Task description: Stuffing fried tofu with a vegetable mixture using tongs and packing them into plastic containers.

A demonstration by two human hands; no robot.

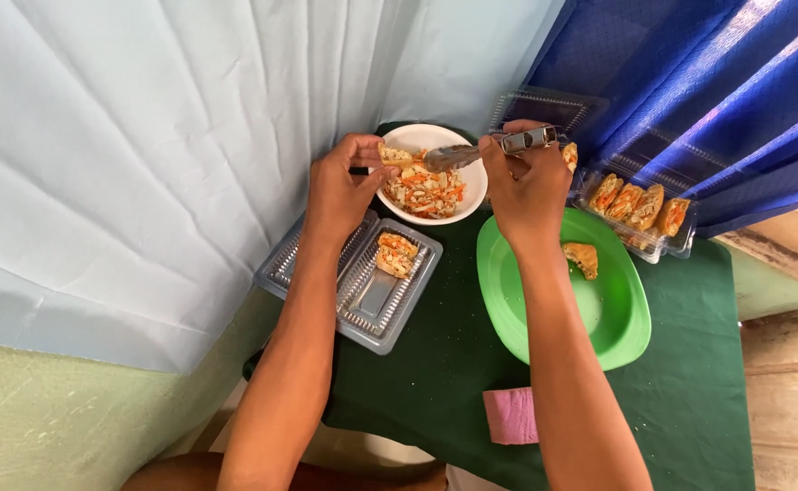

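My left hand holds a small tan tofu pocket over the rim of a white bowl filled with shredded orange and white vegetable mix. My right hand grips a metal spoon whose tip reaches the pocket above the bowl. Just below my left hand, an open clear plastic box holds one stuffed piece. A green plate under my right wrist carries one unfilled fried piece.
A clear plastic box with several filled pieces sits at the right, its lid raised behind. A pink cloth lies near the front of the dark green tablecloth. Pale blue cloth hangs left, blue curtain right.
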